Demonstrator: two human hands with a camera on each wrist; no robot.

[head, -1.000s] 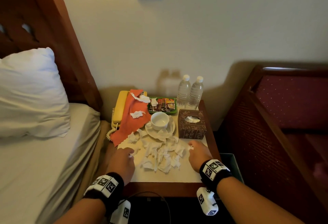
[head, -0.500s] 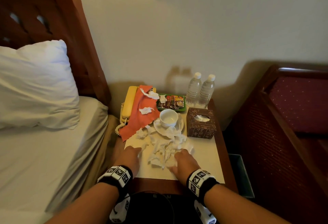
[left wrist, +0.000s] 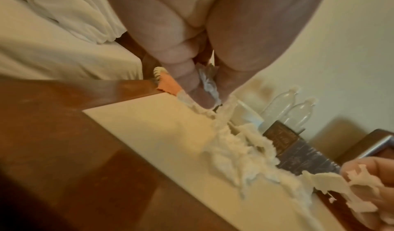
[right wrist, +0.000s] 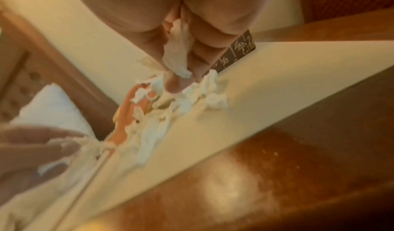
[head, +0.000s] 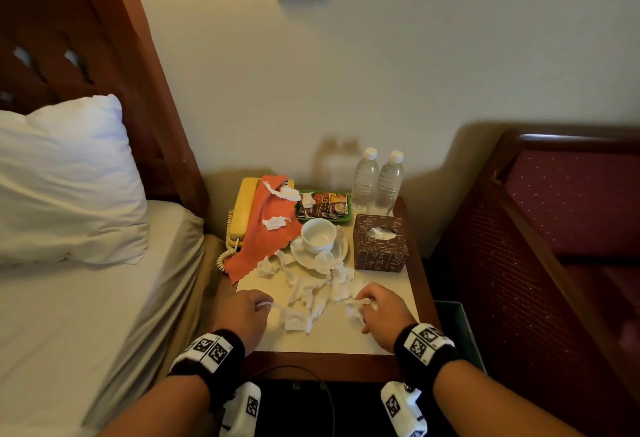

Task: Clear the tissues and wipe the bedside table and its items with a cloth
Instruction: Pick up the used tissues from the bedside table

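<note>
Several torn white tissues (head: pixel 313 293) lie scattered on the cream top of the bedside table (head: pixel 339 336), between my two hands. My left hand (head: pixel 247 312) pinches a tissue scrap (left wrist: pixel 208 83) at the pile's left edge. At the pile's right edge my right hand (head: pixel 382 308) grips another crumpled tissue (right wrist: pixel 178 54). An orange cloth (head: pixel 263 232) drapes over a yellow phone (head: pixel 244 206), with two tissue bits (head: pixel 275 222) on it. More tissue lies on the saucer under a white cup (head: pixel 318 235).
A brown tissue box (head: pixel 381 242), two water bottles (head: pixel 377 180) and a green tray of sachets (head: pixel 323 206) stand at the table's back. A bed with a pillow (head: pixel 65 180) is on the left, a dark bin (head: pixel 457 332) and a wooden sofa (head: pixel 554 229) on the right.
Both hands have drawn back toward the table's front edge and now pinch tissue. The right hand moved out from the middle of the pile to its right side.
</note>
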